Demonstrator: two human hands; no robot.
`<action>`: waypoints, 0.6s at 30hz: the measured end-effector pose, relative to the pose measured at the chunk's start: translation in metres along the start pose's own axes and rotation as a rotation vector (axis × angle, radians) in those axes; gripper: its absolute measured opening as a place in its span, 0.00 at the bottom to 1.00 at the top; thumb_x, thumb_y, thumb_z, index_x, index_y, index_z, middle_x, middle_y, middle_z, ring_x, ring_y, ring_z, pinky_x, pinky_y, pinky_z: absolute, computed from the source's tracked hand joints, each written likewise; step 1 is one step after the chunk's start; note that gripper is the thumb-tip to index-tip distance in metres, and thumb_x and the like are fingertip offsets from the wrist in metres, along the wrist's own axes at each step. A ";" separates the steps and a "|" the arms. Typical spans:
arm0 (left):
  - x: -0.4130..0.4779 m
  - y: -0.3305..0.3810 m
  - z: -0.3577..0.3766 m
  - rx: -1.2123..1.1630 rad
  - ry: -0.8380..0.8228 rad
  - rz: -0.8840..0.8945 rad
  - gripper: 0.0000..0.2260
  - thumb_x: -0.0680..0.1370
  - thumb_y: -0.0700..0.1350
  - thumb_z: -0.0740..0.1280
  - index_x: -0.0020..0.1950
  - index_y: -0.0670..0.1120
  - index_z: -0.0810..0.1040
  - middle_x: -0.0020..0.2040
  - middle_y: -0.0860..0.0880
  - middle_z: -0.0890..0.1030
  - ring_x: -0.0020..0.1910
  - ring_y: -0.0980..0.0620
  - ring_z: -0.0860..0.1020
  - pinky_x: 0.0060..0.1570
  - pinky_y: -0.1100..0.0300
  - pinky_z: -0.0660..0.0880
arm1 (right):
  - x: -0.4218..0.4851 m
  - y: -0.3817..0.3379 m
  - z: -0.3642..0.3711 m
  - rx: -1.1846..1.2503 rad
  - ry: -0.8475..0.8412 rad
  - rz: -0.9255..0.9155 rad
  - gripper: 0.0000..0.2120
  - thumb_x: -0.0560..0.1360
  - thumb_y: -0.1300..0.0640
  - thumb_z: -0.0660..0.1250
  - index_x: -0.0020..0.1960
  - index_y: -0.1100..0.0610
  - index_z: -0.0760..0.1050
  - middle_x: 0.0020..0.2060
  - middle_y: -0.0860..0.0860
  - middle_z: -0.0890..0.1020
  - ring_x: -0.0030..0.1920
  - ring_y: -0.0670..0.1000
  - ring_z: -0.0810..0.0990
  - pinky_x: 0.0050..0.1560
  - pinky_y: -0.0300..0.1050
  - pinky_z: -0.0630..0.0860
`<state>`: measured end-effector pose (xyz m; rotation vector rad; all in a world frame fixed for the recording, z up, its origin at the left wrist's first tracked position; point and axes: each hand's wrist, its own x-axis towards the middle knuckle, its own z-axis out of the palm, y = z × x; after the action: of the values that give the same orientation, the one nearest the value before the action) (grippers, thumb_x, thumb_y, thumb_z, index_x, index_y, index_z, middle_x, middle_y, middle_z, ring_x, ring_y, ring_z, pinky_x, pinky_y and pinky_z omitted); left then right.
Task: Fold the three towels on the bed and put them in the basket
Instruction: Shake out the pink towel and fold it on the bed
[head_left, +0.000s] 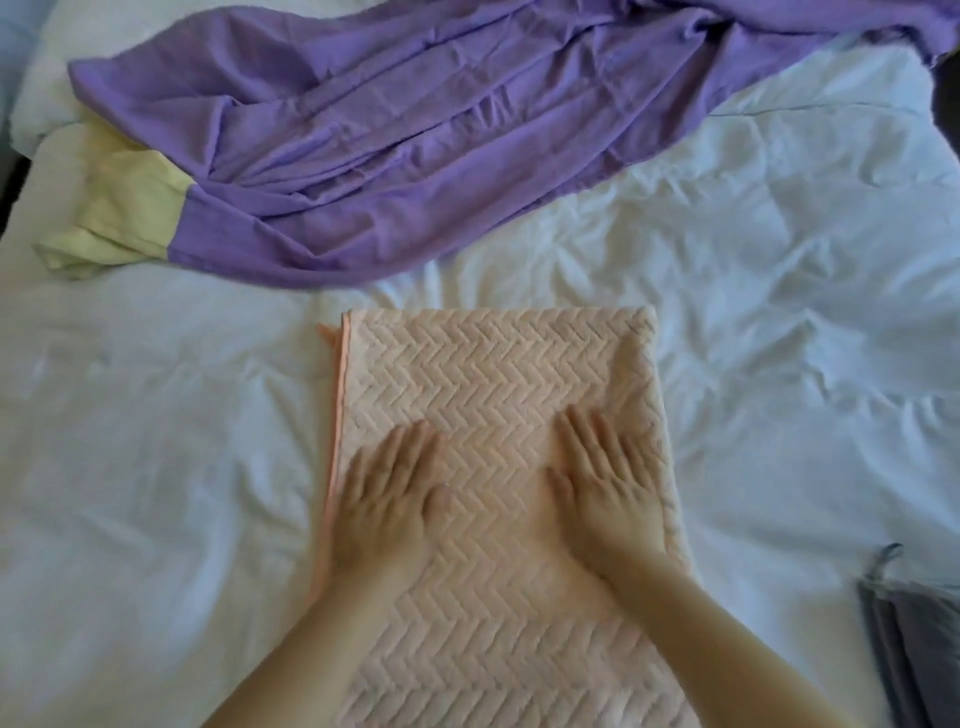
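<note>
Peach towel: (498, 467) folded into a long strip with a zigzag weave, lying flat on the bed in the lower middle; its near end runs off the bottom edge.
Left hand: (387, 493) palm down on the towel by its left edge, fingers straight and held close together.
Right hand: (605, 478) palm down on the towel near its right edge, fingers straight and slightly spread.
Bed: (779, 312) rumpled white cover, filling the view.
Purple towel: (415, 130) crumpled and unfolded, beyond the peach towel, well apart from it.
Yellow towel: (114, 208) bunched at the purple towel's left end, touching it.
Grey cloth: (914, 639) at the lower right edge, partly cut off; what it is cannot be told.
</note>
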<state>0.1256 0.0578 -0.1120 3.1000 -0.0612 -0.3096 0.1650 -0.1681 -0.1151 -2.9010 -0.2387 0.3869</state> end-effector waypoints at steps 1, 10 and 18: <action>-0.007 -0.010 0.001 0.006 0.009 -0.035 0.26 0.80 0.56 0.47 0.75 0.49 0.63 0.75 0.52 0.61 0.75 0.49 0.62 0.72 0.46 0.56 | -0.006 0.015 0.001 -0.020 0.021 0.059 0.26 0.80 0.41 0.36 0.76 0.44 0.35 0.76 0.40 0.40 0.74 0.43 0.32 0.74 0.46 0.32; -0.111 0.040 -0.004 -0.099 0.036 0.151 0.25 0.79 0.57 0.51 0.74 0.49 0.65 0.76 0.50 0.63 0.75 0.47 0.60 0.71 0.44 0.55 | -0.107 -0.007 0.001 0.053 0.033 0.003 0.28 0.80 0.43 0.40 0.77 0.50 0.44 0.76 0.45 0.45 0.76 0.48 0.37 0.75 0.49 0.38; -0.196 0.003 0.019 -0.016 -0.052 -0.063 0.32 0.79 0.62 0.40 0.74 0.46 0.65 0.75 0.50 0.62 0.75 0.47 0.61 0.72 0.47 0.52 | -0.217 0.038 0.020 0.028 -0.079 0.343 0.29 0.79 0.42 0.39 0.76 0.47 0.34 0.77 0.43 0.39 0.75 0.47 0.35 0.76 0.49 0.39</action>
<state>-0.0706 0.0622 -0.0915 3.0823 0.0386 -0.3898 -0.0419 -0.2417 -0.0897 -2.9003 0.2549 0.5548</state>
